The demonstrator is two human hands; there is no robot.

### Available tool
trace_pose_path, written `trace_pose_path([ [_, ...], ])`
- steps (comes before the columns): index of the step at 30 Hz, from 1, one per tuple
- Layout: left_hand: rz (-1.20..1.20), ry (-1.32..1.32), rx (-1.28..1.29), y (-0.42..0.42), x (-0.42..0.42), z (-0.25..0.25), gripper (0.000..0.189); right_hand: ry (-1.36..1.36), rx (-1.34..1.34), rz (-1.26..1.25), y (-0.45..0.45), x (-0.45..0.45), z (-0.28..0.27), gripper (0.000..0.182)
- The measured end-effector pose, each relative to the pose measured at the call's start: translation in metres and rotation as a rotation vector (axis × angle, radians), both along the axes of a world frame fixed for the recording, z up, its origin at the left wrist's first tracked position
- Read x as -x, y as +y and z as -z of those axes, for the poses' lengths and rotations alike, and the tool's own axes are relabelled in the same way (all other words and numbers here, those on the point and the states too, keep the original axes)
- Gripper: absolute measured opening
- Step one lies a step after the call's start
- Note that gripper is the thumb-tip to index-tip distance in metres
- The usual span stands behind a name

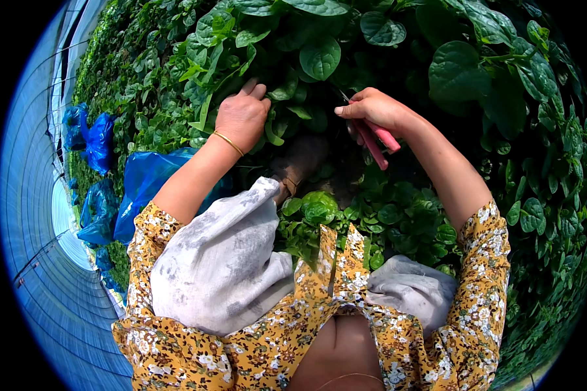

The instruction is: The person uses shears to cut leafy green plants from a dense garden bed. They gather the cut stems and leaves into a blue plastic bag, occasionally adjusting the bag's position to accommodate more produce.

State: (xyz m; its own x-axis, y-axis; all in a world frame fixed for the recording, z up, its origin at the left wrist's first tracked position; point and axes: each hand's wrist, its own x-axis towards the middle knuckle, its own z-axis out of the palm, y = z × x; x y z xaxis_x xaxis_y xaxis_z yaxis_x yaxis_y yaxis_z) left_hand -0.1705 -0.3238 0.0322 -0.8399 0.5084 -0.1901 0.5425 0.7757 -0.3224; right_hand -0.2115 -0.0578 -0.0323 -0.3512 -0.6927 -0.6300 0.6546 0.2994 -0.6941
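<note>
Among the leafy green plants (pixel 321 57) before me, my left hand (pixel 242 113) is at the foliage left of centre, its fingertips partly hidden by leaves. A thin bangle circles that wrist. Whether the fingers hold a stem cannot be told. My right hand (pixel 375 113) grips small scissors with pinkish-red handles (pixel 372 139), the metal tip pointing up and left into the shaded leaves. A gap of dark foliage lies between the two hands. Low leafy growth (pixel 320 207) with broad, rounded leaves stands nearer my body.
Blue plastic bags (pixel 142 178) lie at the left among the plants. My foot (pixel 305 154) rests on the shaded ground between the hands. Dense rows of foliage (pixel 562 181) rise at the right. Blue sheeting (pixel 39 146) curves along the far left.
</note>
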Motion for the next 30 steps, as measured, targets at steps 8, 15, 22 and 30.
trace_pose_path([
  [8,0.015,-0.040,-0.283,-0.032,-0.011,0.008,0.027,-0.096,0.013,-0.064,-0.041,-0.001,0.018,0.034],
  [15,-0.035,-0.167,-0.529,-0.063,-0.025,0.012,0.032,0.035,0.038,0.064,-0.027,-0.027,0.023,0.031],
  [22,-0.046,-0.173,-0.578,-0.068,-0.019,0.016,0.032,-0.103,0.093,-0.039,-0.032,-0.016,0.029,0.038],
  [30,-0.094,-0.187,-0.634,-0.078,-0.017,0.017,0.029,-0.144,0.176,0.165,-0.072,-0.026,0.032,0.034],
])
